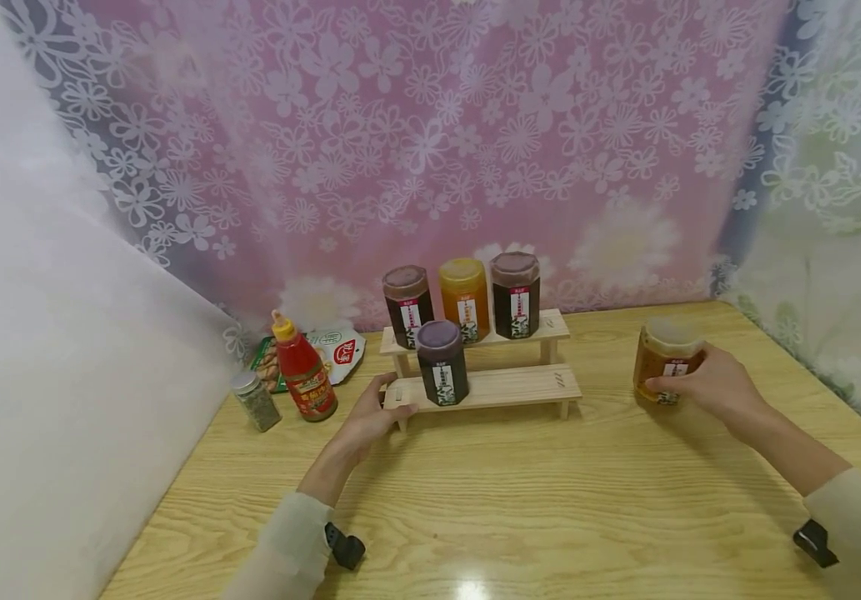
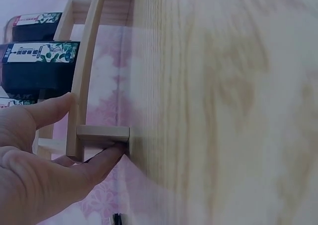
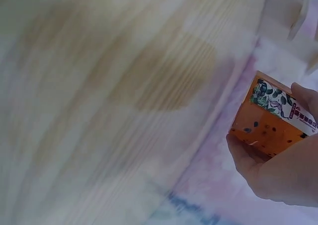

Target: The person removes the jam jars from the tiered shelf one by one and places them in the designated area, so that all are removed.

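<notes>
My right hand (image 1: 718, 387) grips a jar of amber preserve (image 1: 663, 362) with a pale lid, to the right of a two-tier wooden rack (image 1: 505, 387). The right wrist view shows dark bits inside the jar (image 3: 263, 130); whether its base touches the table is unclear. My left hand (image 1: 370, 417) holds the left end of the rack's lower step, thumb on the top and fingers around the end and leg (image 2: 104, 132). On that lower step stands a dark jar (image 1: 443, 367), close to the left thumb. The upper step carries a dark jar (image 1: 407, 308), an orange jar (image 1: 464, 302) and another dark jar (image 1: 516, 298).
Left of the rack stand a red sauce bottle (image 1: 306, 379) with a yellow cap and a small spice jar (image 1: 256, 402). Behind them lies a food packet (image 1: 340, 354). Floral curtains (image 1: 430, 150) border the wooden table (image 1: 490, 500) at the back and sides.
</notes>
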Available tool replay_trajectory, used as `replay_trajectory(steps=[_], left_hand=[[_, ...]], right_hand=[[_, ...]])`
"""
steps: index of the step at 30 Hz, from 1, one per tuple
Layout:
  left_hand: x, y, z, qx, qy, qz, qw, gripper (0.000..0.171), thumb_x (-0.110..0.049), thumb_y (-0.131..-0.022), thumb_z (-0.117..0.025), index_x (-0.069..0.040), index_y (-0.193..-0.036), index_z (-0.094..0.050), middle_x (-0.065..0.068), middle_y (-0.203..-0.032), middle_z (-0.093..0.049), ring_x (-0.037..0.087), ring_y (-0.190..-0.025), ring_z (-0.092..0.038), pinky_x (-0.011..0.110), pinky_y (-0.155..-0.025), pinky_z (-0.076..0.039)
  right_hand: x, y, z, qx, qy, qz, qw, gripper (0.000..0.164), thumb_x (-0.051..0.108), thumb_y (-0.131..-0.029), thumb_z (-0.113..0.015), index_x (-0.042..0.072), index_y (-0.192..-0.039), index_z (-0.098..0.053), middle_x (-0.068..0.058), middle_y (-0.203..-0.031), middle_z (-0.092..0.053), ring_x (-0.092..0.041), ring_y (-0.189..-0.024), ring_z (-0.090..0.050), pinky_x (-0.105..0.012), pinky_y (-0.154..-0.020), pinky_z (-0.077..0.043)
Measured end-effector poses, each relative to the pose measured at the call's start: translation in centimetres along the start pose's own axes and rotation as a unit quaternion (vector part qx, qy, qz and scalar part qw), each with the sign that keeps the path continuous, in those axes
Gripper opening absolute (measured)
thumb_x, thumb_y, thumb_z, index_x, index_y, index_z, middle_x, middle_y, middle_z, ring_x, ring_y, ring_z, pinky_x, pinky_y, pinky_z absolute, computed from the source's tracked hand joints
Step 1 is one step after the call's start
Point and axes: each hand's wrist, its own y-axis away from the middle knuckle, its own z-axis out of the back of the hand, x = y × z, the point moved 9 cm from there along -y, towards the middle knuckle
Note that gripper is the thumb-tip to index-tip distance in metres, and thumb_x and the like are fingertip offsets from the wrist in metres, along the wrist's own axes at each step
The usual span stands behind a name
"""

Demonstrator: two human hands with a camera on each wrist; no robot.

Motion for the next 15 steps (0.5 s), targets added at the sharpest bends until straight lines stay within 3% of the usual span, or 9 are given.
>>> replay_trajectory(steps=[7, 15], left_hand=[[0.3, 0.1, 0.1, -0.005, 0.006, 0.006, 1.0, 0.078, -0.017, -0.095, -0.077, -0.009, -0.159, -0.035, 0.025, -0.147, -0.049, 0.036, -0.129, -0.053, 0.051, -0.106, -0.043], [0.4, 0.2, 0.1, -0.002, 0.002, 0.005, 1.0, 0.077, -0.017, -0.095, -0.077, -0.009, -0.16, -0.035, 0.024, -0.147, -0.049, 0.036, -0.13, -0.052, 0.051, -0.106, -0.043]], right_hand=[[-3.5, -1.1, 2.9, -0.02, 0.036, -0.017, 0.999, 0.089, 0.045, -0.088, -0.083, -0.016, -0.136, -0.041, -0.037, -0.126, -0.053, -0.049, -0.106, -0.057, -0.043, -0.07, -0.053], [-5.2, -1.9, 4.4, -0.023, 0.038, -0.014, 0.999, 0.086, 0.039, -0.091, -0.082, -0.019, -0.138, -0.04, -0.041, -0.13, -0.05, -0.054, -0.111, -0.054, -0.049, -0.074, -0.054]])
